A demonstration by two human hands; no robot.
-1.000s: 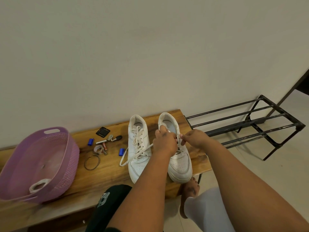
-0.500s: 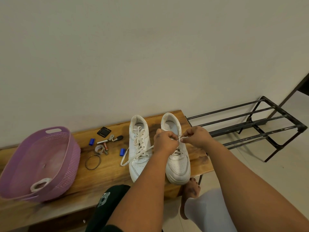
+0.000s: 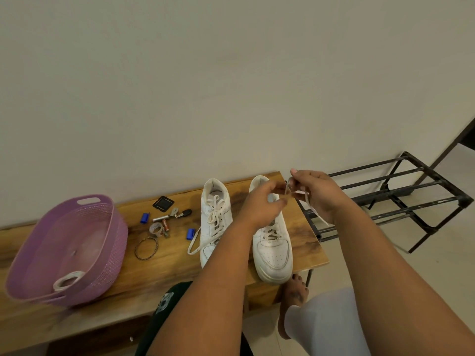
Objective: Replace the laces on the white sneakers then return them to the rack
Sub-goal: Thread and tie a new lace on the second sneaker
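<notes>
Both hands are hovering above the right sneaker on the tabletop, the right hand and left hand each pinching its lace.

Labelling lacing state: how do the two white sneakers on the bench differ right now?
1. The left sneaker is untouched; over the right sneaker both hands work, the right hand pinching its lace.
2. The left sneaker's lace trails loose onto the bench; the right sneaker's lace is pulled up and out.
3. The left hand hides the right sneaker's upper eyelets.
Shared: both white, upright, toes toward the person.
</notes>
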